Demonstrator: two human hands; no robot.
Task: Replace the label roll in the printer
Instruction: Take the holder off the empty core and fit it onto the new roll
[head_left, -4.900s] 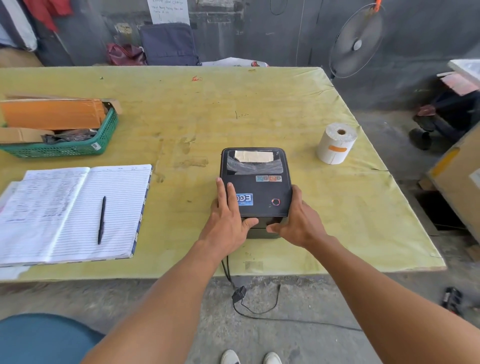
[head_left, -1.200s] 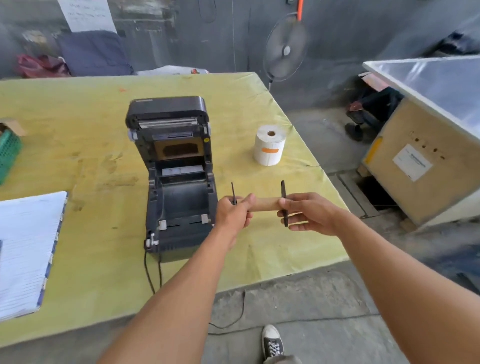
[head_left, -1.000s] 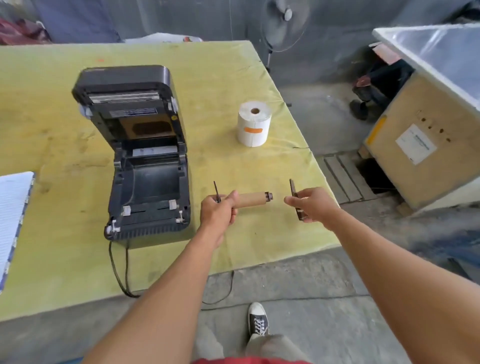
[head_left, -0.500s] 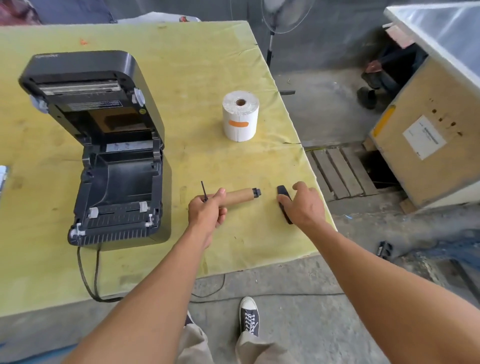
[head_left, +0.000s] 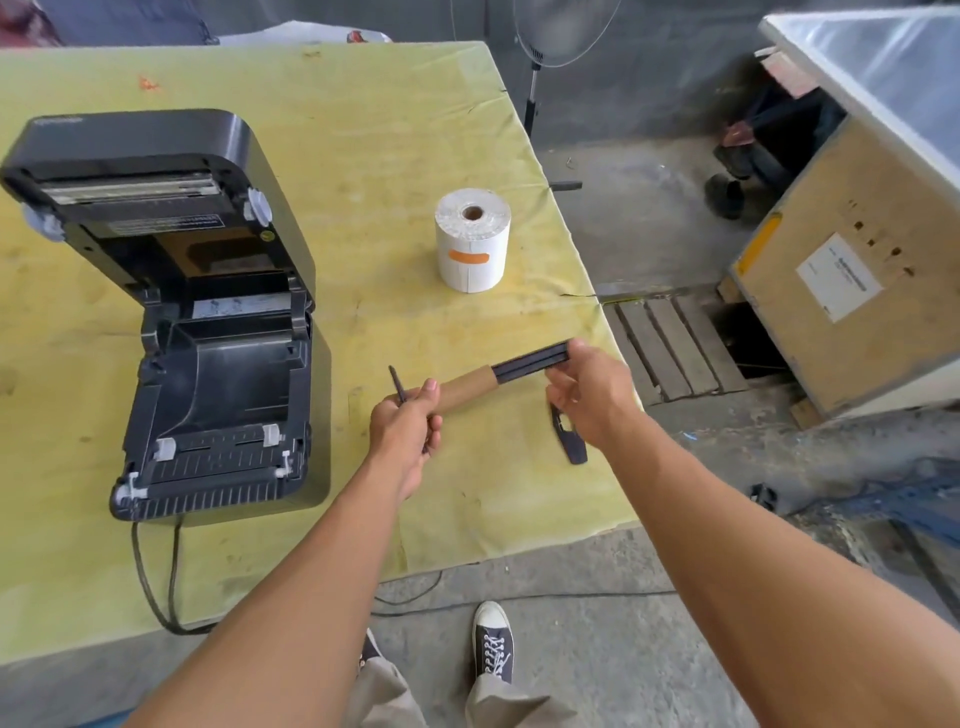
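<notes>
The black label printer (head_left: 208, 395) stands on the left of the yellow table (head_left: 374, 119) with its lid raised and its roll bay bare. A full white label roll (head_left: 471, 240) with an orange tab stands upright to its right. My left hand (head_left: 408, 431) grips an empty brown cardboard core (head_left: 462, 391) near its left end, beside a thin black end plate (head_left: 399, 384). My right hand (head_left: 589, 397) pinches the black spindle (head_left: 530, 362), which sticks partway out of the core's right end. A second black end plate (head_left: 569, 436) lies on the table under that hand.
The table's right edge runs just past my right hand, with concrete floor and a wooden pallet (head_left: 670, 348) beyond. A large plywood crate (head_left: 852, 249) stands at the right. The printer's cable (head_left: 156, 582) hangs over the near edge. A fan stand (head_left: 535, 88) rises behind the table.
My right hand set the black end plate down on the table, then took the spindle's end and drew it partway out of the cardboard core to the right.
</notes>
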